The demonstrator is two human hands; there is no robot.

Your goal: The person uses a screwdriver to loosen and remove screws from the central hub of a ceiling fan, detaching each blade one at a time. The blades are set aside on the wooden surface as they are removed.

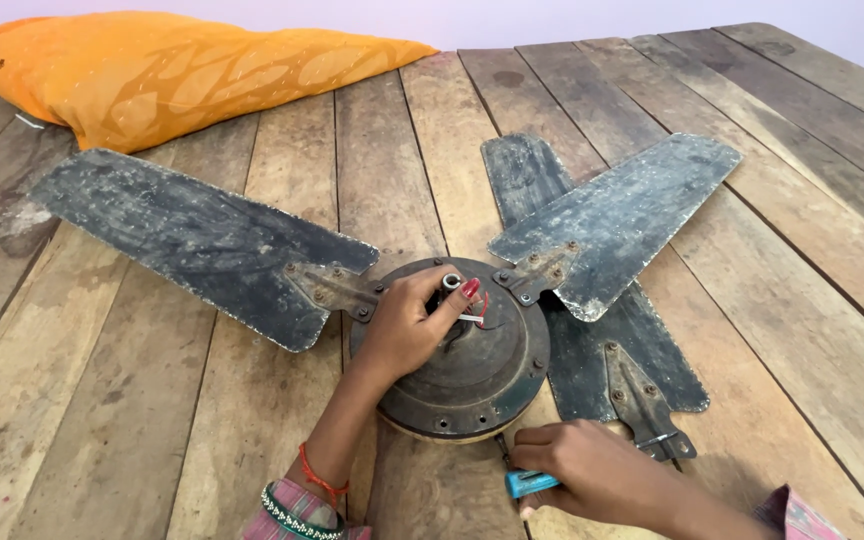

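Both of my hands sit on the fan motor (462, 365), which lies flat on the wooden table (132, 420) just ahead of me. My left hand (407, 325) curls closed over its central shaft (450, 282), while my right hand (592, 465), nearer me, grips a blue-handled screwdriver (527, 483) whose tip points up-left at the housing's near rim.

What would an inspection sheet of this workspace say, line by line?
Surface: worn wooden plank table, stained.
Job's things: round rusty metal fan motor housing; two dusty dark fan blades attached, left blade, right blade; a third loose blade lying under it.
Clutter: orange patterned cloth bundle.
Hands: left hand closed in a grip on the motor's central shaft; right hand holds a blue-handled screwdriver at the housing's rim.
Cables: thin red and white wires at the shaft.
Surroundings: pale wall.
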